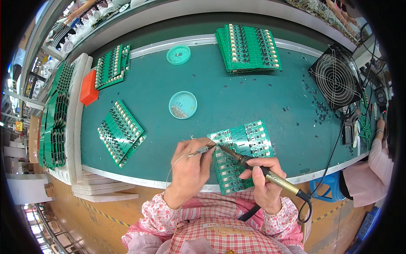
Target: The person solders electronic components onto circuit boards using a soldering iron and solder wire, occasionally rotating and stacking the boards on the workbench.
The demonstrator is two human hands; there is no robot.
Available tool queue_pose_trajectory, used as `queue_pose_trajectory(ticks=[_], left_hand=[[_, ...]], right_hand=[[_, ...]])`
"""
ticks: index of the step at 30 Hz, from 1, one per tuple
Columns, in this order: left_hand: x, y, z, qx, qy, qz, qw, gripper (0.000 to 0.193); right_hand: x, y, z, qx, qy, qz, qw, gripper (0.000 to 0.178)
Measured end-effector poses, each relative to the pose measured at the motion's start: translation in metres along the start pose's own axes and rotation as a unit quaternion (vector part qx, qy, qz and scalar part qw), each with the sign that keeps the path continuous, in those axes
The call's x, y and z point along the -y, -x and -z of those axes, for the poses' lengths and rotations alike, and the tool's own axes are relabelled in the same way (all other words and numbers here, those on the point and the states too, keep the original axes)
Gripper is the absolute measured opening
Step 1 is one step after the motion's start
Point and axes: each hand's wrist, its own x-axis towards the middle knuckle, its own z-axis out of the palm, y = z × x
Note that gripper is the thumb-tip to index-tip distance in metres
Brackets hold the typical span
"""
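Observation:
A green circuit board (239,146) with rows of small parts lies at the table's front edge. My right hand (265,180) is closed round the gold-and-black handle of a soldering iron (286,185). The iron's tip points left and meets the upper left part of the board. Over that same corner, my left hand (190,163) pinches solder wire (178,161) in a short grey sleeve. A loose length of it hangs down by the wrist. The wire's end lies close to the iron's tip; whether they touch I cannot tell.
Stacked boards (249,48) stand at the back, with others (121,133) at left. Two turquoise dishes (183,94) hold small parts. A red box (89,88) sits by a white foam rack (78,122). Black chips (322,113) lie scattered near a fan (336,77). Another person's arm (380,158) shows at right.

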Motion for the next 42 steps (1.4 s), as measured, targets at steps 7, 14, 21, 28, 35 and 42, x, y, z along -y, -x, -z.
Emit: queue_pose_trajectory(ticks=[7, 14, 21, 28, 35, 42], left_hand=[[-0.001, 0.0, 0.0, -0.004, 0.001, 0.0, 1.0, 0.022], [-0.003, -0.001, 0.001, 0.001, -0.009, 0.005, 1.0, 0.02], [-0.003, -0.003, 0.002, 0.001, -0.013, -0.007, 1.0, 0.019], [-0.007, -0.004, 0.003, 0.004, -0.017, 0.006, 1.0, 0.018], [-0.004, -0.001, 0.003, 0.004, -0.021, -0.01, 1.0, 0.016], [-0.002, -0.001, 0.01, 0.001, 0.024, 0.047, 0.999, 0.014]], right_hand=[[0.002, -0.003, -0.003, 0.01, 0.019, 0.004, 1.0, 0.011], [-0.005, -0.005, -0.002, 0.029, 0.053, 0.096, 0.994, 0.012], [-0.003, -0.008, 0.0, 0.056, 0.07, 0.129, 0.988, 0.016], [-0.004, -0.004, 0.007, -0.003, 0.099, 0.176, 0.979, 0.017], [-0.012, 0.001, 0.004, -0.103, 0.126, 0.156, 0.974, 0.016], [-0.014, -0.002, 0.0, -0.118, 0.141, 0.15, 0.972, 0.02]])
